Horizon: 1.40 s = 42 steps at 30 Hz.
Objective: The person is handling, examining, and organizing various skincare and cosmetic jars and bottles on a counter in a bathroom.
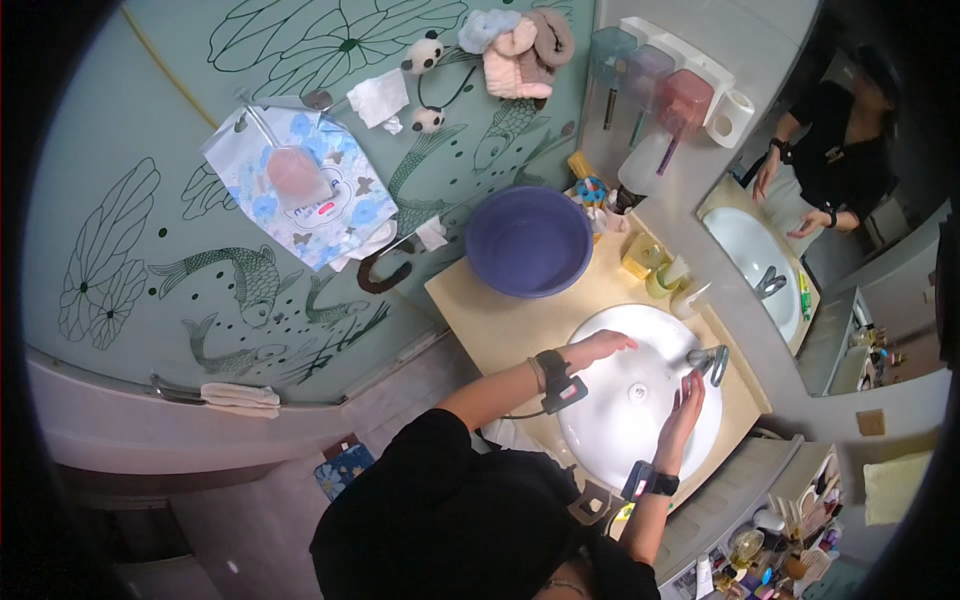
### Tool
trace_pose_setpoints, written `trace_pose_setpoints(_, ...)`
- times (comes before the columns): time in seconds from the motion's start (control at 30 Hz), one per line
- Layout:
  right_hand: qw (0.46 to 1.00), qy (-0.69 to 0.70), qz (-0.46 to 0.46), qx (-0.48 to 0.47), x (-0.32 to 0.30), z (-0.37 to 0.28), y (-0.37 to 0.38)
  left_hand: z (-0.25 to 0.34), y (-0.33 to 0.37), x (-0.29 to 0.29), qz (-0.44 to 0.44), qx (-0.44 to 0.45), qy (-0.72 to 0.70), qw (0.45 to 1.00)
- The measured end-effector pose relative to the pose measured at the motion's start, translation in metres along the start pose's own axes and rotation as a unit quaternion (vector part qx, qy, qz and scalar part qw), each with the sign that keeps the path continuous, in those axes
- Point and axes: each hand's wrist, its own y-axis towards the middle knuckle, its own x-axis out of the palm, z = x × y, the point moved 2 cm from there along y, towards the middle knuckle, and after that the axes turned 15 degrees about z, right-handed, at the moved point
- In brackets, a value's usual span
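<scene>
A: Where is the work found?
B: A white oval ceramic sink (640,450) is set into a beige countertop (462,309), right of the frame's centre. A shiny metal tap (712,360) is mounted at the sink's right edge.

A: How are the hands held?
B: Both are held open over the sink, with nothing seen in either. The left hand (600,347) is reached over the upper-left rim; the right hand (684,410) is raised near the tap, fingers extended. Whether the tap is touched cannot be told.

A: What else is placed on the surface?
B: A round purple plastic basin (529,240) is stood at the countertop's upper end, with small bottles and a yellow box (643,256) crowded to its right.

A: And the room?
B: The upper left is filled by a pale green glass panel (110,140) patterned with fish and lilies. Grey flooring (290,490) is shown at lower left, and a wall mirror (745,200) is hung at upper right.
</scene>
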Motion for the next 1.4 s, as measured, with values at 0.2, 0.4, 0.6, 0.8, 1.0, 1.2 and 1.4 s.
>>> trace_pose_setpoints(0.2,0.991,-0.11,-0.04,0.071,-0.008,0.036,0.008,0.032,-0.041,0.0,0.097,-0.06,-0.039,0.993)
trace_pose_setpoints(0.4,0.976,-0.203,-0.013,0.071,-0.032,0.071,0.021,0.002,-0.018,-0.048,0.075,0.003,-0.029,0.997)
trace_pose_setpoints(0.6,0.969,-0.234,0.042,-0.064,-0.028,0.08,0.007,0.011,-0.043,-0.062,0.204,-0.138,-0.074,0.966)
trace_pose_setpoints(0.8,0.957,-0.286,0.016,-0.042,-0.041,0.095,0.008,0.015,-0.052,-0.051,0.154,-0.102,-0.056,0.981)
trace_pose_setpoints(1.0,0.995,-0.05,-0.002,-0.086,0.009,0.025,-0.043,0.007,-0.07,-0.082,0.168,-0.051,-0.175,0.969)
trace_pose_setpoints(1.2,0.995,-0.083,0.039,-0.037,-0.012,0.06,-0.034,-0.006,-0.059,-0.074,0.17,-0.104,-0.227,0.953)
trace_pose_setpoints(1.4,0.994,-0.075,0.079,-0.001,-0.038,0.081,-0.016,-0.02,-0.048,-0.083,0.192,-0.139,-0.282,0.93)
